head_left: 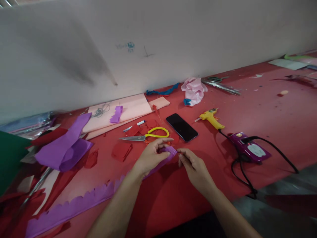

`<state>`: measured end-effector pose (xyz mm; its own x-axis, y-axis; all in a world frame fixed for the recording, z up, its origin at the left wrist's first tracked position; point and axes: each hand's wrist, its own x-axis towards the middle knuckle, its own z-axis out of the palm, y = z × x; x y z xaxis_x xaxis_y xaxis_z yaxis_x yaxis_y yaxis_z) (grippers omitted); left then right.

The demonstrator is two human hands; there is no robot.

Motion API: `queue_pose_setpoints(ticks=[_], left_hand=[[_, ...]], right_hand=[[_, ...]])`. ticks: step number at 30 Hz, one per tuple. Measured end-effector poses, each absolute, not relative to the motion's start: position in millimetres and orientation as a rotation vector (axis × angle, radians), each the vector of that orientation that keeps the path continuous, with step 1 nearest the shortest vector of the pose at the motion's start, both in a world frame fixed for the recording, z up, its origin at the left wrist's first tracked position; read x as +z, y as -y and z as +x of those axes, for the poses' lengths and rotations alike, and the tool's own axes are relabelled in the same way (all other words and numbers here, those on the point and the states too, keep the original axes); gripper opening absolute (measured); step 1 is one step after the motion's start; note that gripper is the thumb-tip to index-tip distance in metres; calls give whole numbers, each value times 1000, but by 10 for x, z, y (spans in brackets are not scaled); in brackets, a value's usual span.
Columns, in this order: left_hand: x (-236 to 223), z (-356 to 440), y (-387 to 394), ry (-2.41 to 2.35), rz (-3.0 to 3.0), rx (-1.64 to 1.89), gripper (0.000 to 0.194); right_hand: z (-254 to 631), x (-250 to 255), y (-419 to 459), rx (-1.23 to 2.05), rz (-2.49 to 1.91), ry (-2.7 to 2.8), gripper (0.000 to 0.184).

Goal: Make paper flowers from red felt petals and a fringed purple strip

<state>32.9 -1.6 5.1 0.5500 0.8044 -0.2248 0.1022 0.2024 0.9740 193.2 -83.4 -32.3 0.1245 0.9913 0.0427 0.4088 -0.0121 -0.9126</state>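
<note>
A long purple crepe paper strip [74,206] with one scalloped edge runs from the lower left, behind my left forearm, up to my hands. My left hand [155,155] grips its far end between thumb and fingers, where the paper looks folded or gathered. Close by on the right, my right hand [192,165] is closed in a pinch at the tip of that end; any smaller item between these fingertips is hidden. Just beyond my left hand lie scissors [157,133] with yellow handles and a black phone [182,127].
A yellow glue gun [211,118] and a purple corded box [250,148] sit on the right of the red table [272,109]. Red scraps [122,151], a pen [133,126] and peach sheets [128,107] lie beyond my hands. Larger purple paper [65,148] is heaped at left.
</note>
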Motion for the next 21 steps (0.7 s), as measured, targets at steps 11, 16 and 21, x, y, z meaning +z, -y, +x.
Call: queue_pose_setpoints(ticks=[11, 16, 21], left_hand=[[79, 346, 30, -912, 1224, 606, 45], [13, 356, 24, -923, 1235, 654, 38], [-29, 373, 20, -952, 1240, 691, 31]], right_hand=[[1902, -307, 850, 863, -1539, 1371, 22], [1890, -300, 854, 852, -1549, 1396, 21], [1867, -299, 871, 823, -1551, 1399, 22]])
